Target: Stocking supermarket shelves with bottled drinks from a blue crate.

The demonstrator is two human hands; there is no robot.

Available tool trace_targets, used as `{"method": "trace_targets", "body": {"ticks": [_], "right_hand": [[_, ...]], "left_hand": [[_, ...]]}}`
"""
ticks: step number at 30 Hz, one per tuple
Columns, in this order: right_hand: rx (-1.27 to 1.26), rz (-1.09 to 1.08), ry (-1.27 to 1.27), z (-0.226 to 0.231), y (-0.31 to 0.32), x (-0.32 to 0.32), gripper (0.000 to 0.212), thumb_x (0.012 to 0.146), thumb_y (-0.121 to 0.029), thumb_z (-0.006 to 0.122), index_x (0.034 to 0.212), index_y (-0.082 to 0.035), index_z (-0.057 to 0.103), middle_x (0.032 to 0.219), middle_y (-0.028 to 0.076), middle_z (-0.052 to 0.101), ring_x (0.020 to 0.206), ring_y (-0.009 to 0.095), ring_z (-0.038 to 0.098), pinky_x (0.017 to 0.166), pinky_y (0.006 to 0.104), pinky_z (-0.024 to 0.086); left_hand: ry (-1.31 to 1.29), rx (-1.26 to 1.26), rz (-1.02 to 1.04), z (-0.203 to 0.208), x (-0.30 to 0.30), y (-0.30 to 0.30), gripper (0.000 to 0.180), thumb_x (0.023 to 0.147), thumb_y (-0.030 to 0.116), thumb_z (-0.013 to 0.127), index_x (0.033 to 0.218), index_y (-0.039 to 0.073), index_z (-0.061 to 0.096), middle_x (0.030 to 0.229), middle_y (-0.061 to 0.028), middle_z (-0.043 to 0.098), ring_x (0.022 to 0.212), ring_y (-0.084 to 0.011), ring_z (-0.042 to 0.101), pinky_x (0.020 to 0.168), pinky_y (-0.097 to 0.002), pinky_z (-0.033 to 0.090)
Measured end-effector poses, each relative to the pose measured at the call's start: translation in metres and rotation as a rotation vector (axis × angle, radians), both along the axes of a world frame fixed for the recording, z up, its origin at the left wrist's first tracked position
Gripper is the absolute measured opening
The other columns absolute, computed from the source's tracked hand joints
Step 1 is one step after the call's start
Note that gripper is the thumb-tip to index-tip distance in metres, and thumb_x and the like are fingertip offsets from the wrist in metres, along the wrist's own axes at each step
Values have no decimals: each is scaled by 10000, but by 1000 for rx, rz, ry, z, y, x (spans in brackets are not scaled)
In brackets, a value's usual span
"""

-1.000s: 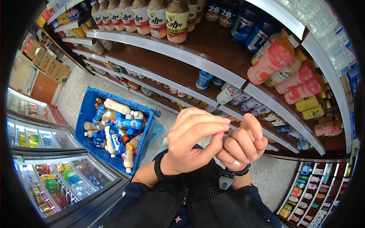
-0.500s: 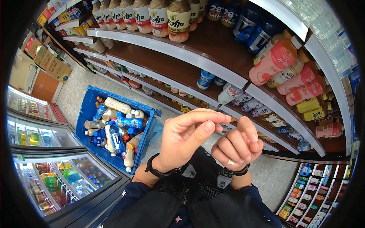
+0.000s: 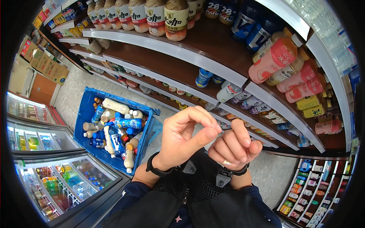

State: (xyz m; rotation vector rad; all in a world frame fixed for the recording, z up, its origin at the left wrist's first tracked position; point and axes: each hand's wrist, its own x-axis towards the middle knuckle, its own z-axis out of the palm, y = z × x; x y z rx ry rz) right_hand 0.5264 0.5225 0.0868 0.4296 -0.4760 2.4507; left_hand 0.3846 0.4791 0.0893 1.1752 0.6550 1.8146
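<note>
White shelf edge (image 3: 190, 53) beyond, floor (image 3: 274, 176) below, left hand (image 3: 182, 133), right hand (image 3: 234, 148) perhaps touching

- The left hand (image 3: 180, 140) is rounder: its fingers, nearly straight a second ago, now bend downward toward the tips.
- A wider gap shows between the left index finger and thumb, which were almost closed together a second ago.
- The right hand (image 3: 232, 149) sits a little farther left, and its index finger, earlier hooked over toward the thumb tip, now slopes down apart from it.
- The left wrist is turned differently from a second ago: a dark clip (image 3: 190, 167) now shows beside its black wristband (image 3: 154, 170).
</note>
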Motion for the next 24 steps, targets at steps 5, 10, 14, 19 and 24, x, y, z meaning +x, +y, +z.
{"method": "trace_targets", "body": {"ticks": [5,10,14,19,24], "right_hand": [[29,18,14,-2,0,-6,253,914,-276,582,767,-126,442,596,-22,495,544,90,436,575,252,339],[49,1,4,0,-2,-13,267,928,-251,537,721,-112,442,589,-13,490,522,95,423,562,261,336],[243,-269,-275,4,-8,-15,260,927,-204,538,720,-47,539,618,30,532,477,101,420,517,266,345],[613,-718,-658,11,-11,-13,162,907,-112,591,833,22,644,688,80,623,545,130,533,516,252,398],[1047,-1196,-806,14,-6,-14,114,840,-92,679,811,17,658,638,66,606,508,149,512,490,265,379]], "left_hand": [[-151,23,-140,-6,-5,-3,257,998,155,477,782,20,515,785,-76,563,684,-126,534,660,-257,443],[-156,-25,-71,2,-8,-8,268,1020,150,406,817,15,516,791,-81,551,684,-120,522,663,-246,440],[-20,-95,57,10,-8,-15,113,962,78,514,965,-16,576,847,-96,587,786,-139,560,734,-258,457],[372,73,127,11,-20,-14,149,843,82,695,957,7,636,907,-98,597,839,-168,562,757,-285,450],[380,77,146,11,-20,-16,188,772,64,761,924,22,658,933,-94,611,859,-173,566,757,-296,442]]}}
